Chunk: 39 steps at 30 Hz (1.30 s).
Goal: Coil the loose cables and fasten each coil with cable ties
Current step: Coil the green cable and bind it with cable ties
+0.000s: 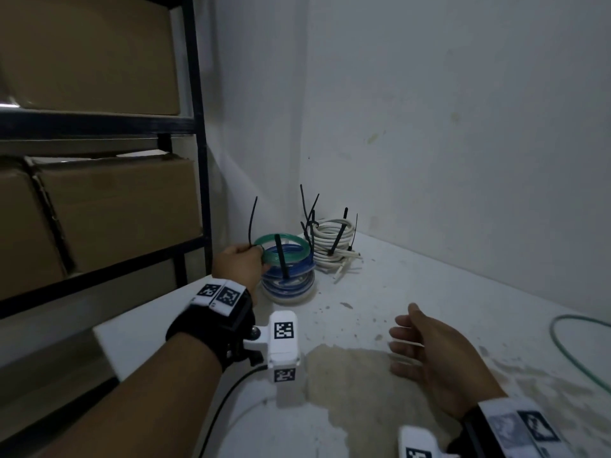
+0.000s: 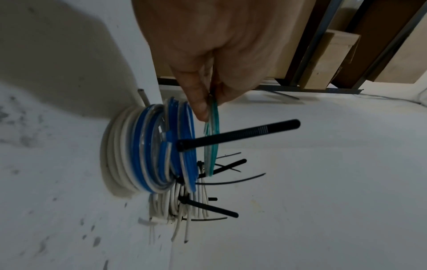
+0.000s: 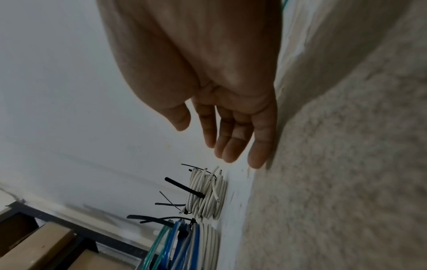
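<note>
At centre frame, the left hand [image 1: 238,262] pinches the green coil [image 1: 281,247] atop the blue coil [image 1: 287,276], cable tie [image 1: 281,256] tail pointing up. Only the left wrist view shows thumb and finger pinching. Lower right, the right hand [image 1: 429,352] hovers, fingers spread. Wristband markers carry no legible text.
</note>
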### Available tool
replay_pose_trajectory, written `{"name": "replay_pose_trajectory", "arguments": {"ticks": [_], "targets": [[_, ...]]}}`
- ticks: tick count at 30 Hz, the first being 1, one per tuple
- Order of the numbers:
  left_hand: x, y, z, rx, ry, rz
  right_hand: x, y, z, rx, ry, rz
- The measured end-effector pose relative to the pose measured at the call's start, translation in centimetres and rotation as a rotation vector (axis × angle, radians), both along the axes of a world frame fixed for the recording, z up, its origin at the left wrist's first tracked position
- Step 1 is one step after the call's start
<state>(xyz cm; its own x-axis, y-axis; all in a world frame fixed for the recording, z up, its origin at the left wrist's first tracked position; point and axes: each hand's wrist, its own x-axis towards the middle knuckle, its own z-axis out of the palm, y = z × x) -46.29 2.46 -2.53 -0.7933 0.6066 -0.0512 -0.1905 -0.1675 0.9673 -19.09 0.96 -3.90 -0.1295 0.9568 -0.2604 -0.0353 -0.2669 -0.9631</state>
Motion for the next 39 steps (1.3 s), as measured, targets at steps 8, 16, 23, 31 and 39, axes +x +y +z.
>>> {"name": "replay_pose_trajectory", "arguments": {"ticks": [8, 16, 23, 31, 39], "targets": [[-0.5, -0.5, -0.8, -0.128, 0.314, -0.009, 0.3, 0.3, -0.4, -0.018, 0.031, 0.007], [-0.9, -1.2, -1.5, -0.169, 0.298, -0.015, 0.4, 0.2, -0.6, -0.009, 0.031, 0.004], [-0.8, -1.4, -1.9, -0.17, 0.292, -0.018, 0.4, 0.2, -0.5, -0.011, 0.033, 0.009], [-0.6, -2.0, -1.5, -0.121, 0.245, -0.016, 0.3, 0.1, 0.0, -0.014, 0.048, -0.009], [5.2, -7.1, 2.8, 0.224, 0.246, 0.319, 5.1, -0.4, 3.0, 0.034, -0.125, 0.054]]}}
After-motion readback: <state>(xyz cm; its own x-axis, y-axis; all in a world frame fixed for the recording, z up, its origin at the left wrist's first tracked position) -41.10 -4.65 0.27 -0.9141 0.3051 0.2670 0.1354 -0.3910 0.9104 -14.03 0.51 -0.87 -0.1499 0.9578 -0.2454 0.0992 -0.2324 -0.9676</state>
